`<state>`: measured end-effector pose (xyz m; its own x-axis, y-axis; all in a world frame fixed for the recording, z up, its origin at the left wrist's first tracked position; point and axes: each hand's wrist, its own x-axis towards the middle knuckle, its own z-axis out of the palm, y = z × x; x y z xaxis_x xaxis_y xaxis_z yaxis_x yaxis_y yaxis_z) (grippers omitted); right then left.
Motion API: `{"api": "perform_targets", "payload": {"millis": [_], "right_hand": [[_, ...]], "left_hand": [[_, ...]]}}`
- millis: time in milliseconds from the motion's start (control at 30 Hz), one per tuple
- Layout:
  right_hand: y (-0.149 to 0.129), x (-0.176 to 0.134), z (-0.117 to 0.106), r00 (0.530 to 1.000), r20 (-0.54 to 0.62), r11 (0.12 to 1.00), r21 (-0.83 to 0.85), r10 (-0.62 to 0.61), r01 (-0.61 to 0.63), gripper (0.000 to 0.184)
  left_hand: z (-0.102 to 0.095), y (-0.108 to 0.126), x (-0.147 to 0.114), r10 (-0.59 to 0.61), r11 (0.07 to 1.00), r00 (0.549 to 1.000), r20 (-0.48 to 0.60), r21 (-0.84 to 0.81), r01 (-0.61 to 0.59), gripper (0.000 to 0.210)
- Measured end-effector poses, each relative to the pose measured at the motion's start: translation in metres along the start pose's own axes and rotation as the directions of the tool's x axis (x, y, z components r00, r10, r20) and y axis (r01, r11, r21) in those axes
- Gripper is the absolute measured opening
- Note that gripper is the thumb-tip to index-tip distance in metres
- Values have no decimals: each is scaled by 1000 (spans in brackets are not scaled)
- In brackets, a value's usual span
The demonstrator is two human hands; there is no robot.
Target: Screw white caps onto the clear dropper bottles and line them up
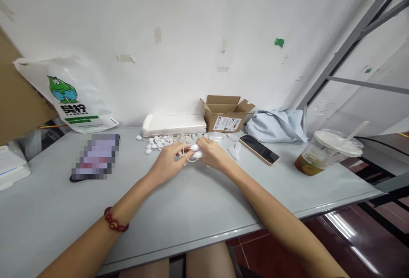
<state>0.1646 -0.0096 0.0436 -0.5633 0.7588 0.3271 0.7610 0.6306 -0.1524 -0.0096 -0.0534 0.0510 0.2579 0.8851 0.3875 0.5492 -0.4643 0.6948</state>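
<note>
My left hand [168, 163] and my right hand [212, 154] meet above the table, fingers closed in a pinch. Between them are small white plastic pieces [198, 154] with a thin pale cord [189, 159] looping below. My left fingertips grip the cord side, while my right fingers wrap round the white pieces; the exact join is hidden by the fingers. Just beyond my left hand lies a pile of small white caps [156, 143], with a tangle of pale cords [182, 138] beside it. Translucent white plastic pieces [234, 152] lie right of my right hand.
Along the wall stand a stack of white flat sheets [174, 125], an open cardboard box [222, 118] and a light blue cloth bag [276, 126]. Phones [259, 150] lie on both sides. A drink cup [322, 154] stands right; a white plastic bag [73, 99] leans left.
</note>
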Motion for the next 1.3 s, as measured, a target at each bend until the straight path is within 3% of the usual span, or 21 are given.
{"api": "perform_targets", "payload": {"millis": [133,300,433,633,833,933,1100,1300], "right_hand": [[-4,-1,-3,999,39,993,-115,20,-16,14],[-8,-1,-5,997,66,988,-154,33,-23,16],[-6,0,-2,997,59,990,-137,41,-33,15],[-3,0,-1,997,53,993,-105,49,-43,15],[-1,1,1,998,54,996,-78,45,-41,14],[-1,1,2,998,48,998,-50,42,-40,13],[1,1,6,1000,18,999,-36,25,-25,9],[4,1,8,999,-19,999,-16,38,-38,8]], "left_hand": [[4,-1,0,69,994,997,-19,82,-67,25],[8,-2,-1,-30,999,999,-19,42,31,32],[4,-1,0,-92,996,995,34,9,91,35],[3,-1,1,-23,999,1000,-16,45,23,24],[8,-2,-1,-66,997,998,15,43,65,31],[6,-1,0,-30,999,999,24,27,29,24],[8,-7,0,-44,985,999,20,165,40,30],[9,-10,-2,22,994,998,56,109,-28,25]]}}
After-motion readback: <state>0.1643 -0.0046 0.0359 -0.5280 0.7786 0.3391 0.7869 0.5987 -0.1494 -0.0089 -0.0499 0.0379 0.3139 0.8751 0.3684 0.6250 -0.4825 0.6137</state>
